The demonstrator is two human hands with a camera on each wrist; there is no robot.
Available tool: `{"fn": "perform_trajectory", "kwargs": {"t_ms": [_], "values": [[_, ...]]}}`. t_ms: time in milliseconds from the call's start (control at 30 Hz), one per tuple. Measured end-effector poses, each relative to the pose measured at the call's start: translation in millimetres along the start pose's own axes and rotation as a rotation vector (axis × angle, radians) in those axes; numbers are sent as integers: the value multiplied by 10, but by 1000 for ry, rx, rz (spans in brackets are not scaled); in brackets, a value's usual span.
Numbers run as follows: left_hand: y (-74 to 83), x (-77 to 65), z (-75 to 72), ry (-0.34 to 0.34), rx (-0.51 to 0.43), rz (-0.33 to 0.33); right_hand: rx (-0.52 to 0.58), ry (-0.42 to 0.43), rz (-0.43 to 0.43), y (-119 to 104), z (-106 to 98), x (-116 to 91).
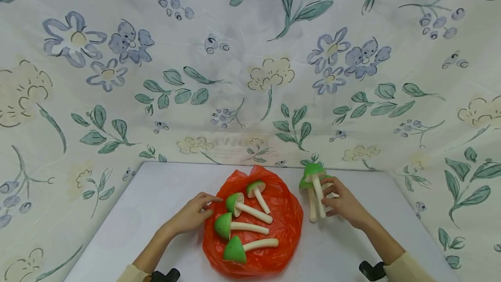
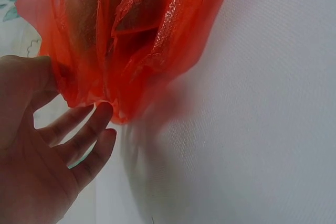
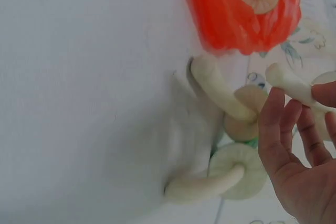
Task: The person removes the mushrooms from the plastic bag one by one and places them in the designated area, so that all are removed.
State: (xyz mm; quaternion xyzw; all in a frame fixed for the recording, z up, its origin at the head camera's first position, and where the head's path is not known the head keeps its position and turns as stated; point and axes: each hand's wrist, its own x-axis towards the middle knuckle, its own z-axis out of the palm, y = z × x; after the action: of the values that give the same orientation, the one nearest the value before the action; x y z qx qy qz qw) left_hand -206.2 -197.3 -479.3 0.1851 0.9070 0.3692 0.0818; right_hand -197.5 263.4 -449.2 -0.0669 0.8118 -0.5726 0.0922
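Green-capped toy mushrooms with cream stems lie on a red plastic bag [image 1: 287,229] in the head view, among them one toy mushroom [image 1: 223,226] at the bag's left. My left hand [image 1: 195,212] holds the bag's left edge; in the left wrist view the red film [image 2: 126,66] covers its thumb tip. To the right of the bag, my right hand [image 1: 344,201] pinches a toy mushroom by its stem [image 3: 289,83], cap up. Beneath it, two more toy mushrooms rest on the table, one with its pale stem [image 3: 205,186] towards the right wrist camera.
The white table [image 1: 156,186] ends at a back edge, behind which hangs a floral-patterned sheet [image 1: 235,77]. Black wrist mounts [image 1: 166,275] show on both forearms at the bottom of the head view.
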Motion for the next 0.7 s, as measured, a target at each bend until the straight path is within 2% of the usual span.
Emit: {"fn": "perform_trajectory", "kwargs": {"t_ms": [700], "values": [[-20,-3,5,-9,-6,0,-6,104,12,296,-477,-15]]}}
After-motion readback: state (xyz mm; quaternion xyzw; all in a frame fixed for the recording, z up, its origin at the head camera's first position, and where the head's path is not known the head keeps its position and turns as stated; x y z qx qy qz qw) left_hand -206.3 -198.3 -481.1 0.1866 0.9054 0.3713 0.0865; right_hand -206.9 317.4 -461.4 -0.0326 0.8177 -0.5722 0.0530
